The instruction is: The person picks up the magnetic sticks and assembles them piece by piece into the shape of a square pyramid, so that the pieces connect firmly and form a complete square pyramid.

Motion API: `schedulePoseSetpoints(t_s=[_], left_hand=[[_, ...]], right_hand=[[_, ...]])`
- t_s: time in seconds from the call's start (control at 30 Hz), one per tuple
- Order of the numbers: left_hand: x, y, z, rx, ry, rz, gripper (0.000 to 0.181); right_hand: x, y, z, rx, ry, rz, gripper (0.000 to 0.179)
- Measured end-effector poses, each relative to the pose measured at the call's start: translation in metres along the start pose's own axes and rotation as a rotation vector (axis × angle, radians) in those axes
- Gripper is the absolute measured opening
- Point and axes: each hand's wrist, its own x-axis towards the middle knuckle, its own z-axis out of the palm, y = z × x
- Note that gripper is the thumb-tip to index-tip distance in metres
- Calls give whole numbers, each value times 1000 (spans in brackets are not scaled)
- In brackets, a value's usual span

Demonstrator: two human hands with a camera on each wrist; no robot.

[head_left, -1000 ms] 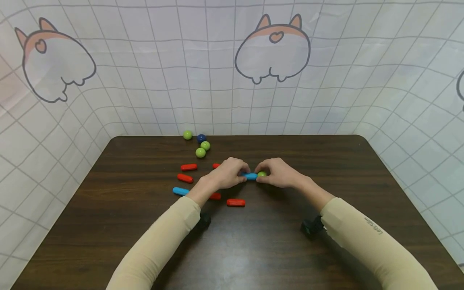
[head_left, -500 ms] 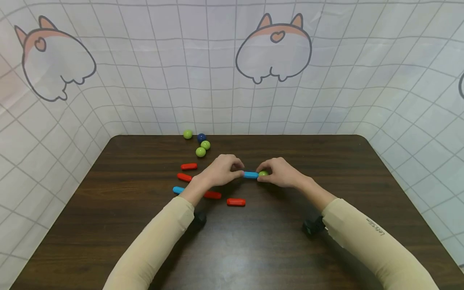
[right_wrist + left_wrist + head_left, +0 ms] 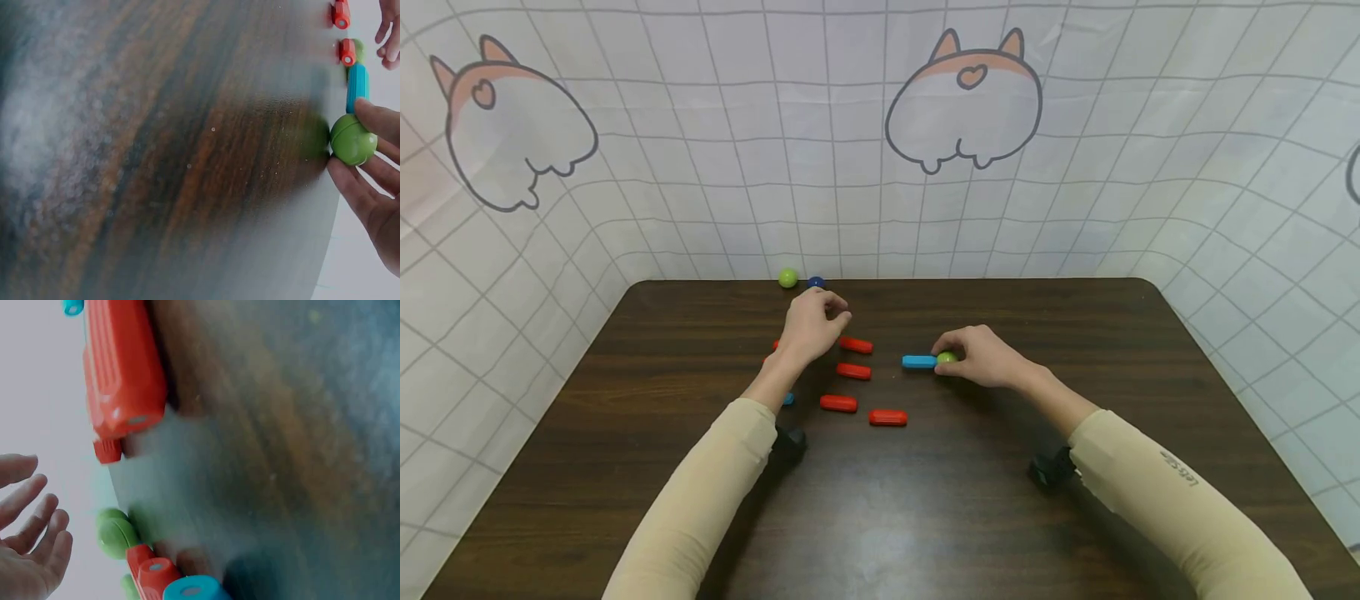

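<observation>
My right hand (image 3: 981, 357) pinches a green ball (image 3: 353, 140) between thumb and fingers, low over the dark wooden table. A blue ribbed rod (image 3: 919, 362) meets the ball's left side, pointing left. Nothing is held in my left hand (image 3: 814, 325), whose fingers are loosely bent at the far left of the table. Just beyond it lies a dark blue ball (image 3: 816, 282), partly covered by the hand. Green balls (image 3: 115, 534) show in the left wrist view; in the head view the hand hides those nearest it.
Red rods (image 3: 853, 372) lie in a loose group between the hands, another red rod (image 3: 888, 417) nearer the front. A second blue rod (image 3: 787, 399) is mostly under the left forearm. One green ball (image 3: 787, 277) sits at the back edge, before a white grid-patterned curtain (image 3: 865, 200).
My left hand has let go of the blue rod and moved left and away to the balls at the back. The right hand stays almost in place, holding the green ball.
</observation>
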Motion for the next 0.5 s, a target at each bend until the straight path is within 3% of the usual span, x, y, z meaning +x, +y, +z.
schedulePoseSetpoints(t_s=[0.3,0.5], left_hand=[[10,-20,-9,2,59,-178,30],[14,-29,-12,-10,56,-228,35]], right_hand=[[-1,2,1,19,13,3,25],[-1,2,1,33,19,1,23]])
